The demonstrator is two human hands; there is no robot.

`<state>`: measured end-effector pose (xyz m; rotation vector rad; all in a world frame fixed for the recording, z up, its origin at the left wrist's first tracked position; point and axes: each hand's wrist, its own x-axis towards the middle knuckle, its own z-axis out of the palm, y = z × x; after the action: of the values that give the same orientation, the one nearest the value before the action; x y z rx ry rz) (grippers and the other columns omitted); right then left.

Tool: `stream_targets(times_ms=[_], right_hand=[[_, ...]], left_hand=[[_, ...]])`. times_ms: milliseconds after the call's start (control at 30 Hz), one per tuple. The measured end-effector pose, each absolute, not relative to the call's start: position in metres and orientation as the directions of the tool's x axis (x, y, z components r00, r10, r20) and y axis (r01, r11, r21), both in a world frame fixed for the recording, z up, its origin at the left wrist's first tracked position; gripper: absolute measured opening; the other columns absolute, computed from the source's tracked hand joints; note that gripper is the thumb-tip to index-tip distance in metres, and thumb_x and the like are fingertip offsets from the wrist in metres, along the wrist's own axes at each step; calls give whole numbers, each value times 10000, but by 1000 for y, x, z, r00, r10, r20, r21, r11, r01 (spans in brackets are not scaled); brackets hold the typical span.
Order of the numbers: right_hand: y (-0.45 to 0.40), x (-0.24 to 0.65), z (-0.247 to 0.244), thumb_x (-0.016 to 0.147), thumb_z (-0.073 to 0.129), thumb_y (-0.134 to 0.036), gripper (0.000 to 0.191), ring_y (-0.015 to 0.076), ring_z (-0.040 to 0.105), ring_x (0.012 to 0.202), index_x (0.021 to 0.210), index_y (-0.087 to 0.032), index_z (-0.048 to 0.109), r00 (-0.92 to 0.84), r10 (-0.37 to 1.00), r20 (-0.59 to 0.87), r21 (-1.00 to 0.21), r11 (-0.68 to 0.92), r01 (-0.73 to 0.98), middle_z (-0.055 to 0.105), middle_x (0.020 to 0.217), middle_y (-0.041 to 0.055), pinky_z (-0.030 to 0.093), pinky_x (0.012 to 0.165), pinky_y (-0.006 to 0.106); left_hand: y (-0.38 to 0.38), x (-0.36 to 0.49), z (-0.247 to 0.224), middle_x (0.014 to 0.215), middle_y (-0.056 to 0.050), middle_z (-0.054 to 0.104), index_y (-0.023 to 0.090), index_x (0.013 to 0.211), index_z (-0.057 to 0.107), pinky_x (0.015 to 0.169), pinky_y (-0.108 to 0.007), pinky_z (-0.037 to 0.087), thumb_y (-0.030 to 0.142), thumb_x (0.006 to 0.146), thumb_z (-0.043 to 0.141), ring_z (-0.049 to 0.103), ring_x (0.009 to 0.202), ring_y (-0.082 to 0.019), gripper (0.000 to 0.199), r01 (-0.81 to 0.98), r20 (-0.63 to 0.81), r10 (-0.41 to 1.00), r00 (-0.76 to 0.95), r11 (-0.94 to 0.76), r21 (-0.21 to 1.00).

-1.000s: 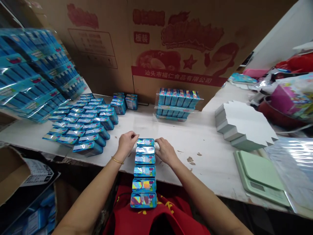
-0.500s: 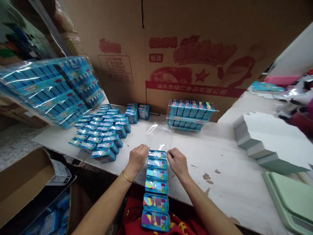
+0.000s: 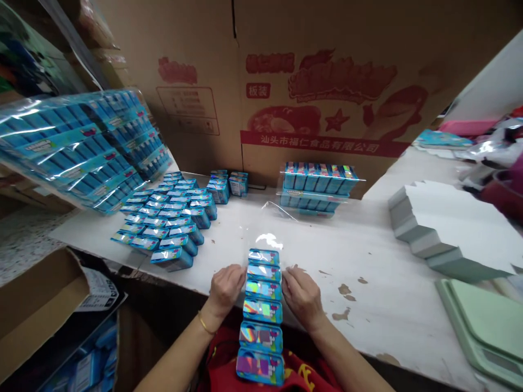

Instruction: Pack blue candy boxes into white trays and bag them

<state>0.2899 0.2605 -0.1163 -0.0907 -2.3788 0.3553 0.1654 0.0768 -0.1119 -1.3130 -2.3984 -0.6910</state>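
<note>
A row of several small blue boxes (image 3: 261, 310) with shiny rainbow-coloured faces runs from the table toward my body. The far end of the row lies inside a clear plastic bag (image 3: 266, 224), whose empty part stretches away across the table. My left hand (image 3: 226, 287), with a gold bangle at the wrist, is closed in a pinch at the left edge of the bag, beside the second box. On the opposite side, my right hand (image 3: 301, 292) pinches the bag's right edge. The fingertips are partly hidden behind the knuckles.
Many loose blue boxes (image 3: 171, 218) stand on the white table (image 3: 327, 245) at left. A wrapped block of boxes (image 3: 314, 188) stands before a large carton (image 3: 327, 32). At right are folded white card (image 3: 453, 228) and a green scale (image 3: 486, 321). An open carton (image 3: 41, 305) sits lower left.
Both hands have slid toward my body along the row, from the first box to about the second. The bag has come with them, covering more of the far end.
</note>
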Motion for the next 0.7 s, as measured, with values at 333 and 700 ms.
stream_targets(times_ms=[333,700], right_hand=[[254,284,-132,871,414,-282,157,163,512,724,846,-170,522,-780,504,371,-507,813,284,549,780,41,385,639,259],[269,268,-110,876,338,-123,254,177,446,692,729,-180,537,-848,341,407,-173,940,295,509,715,58,339,644,290]], left_hand=[[96,156,-127,912,-49,595,182,1065,440,606,-261,482,403,762,528,598,676,-128,386,399,140,454,-880,546,737],[112,146,-104,831,-52,611,181,828,553,626,-231,384,319,888,319,565,736,-142,278,674,245,629,-738,666,321]])
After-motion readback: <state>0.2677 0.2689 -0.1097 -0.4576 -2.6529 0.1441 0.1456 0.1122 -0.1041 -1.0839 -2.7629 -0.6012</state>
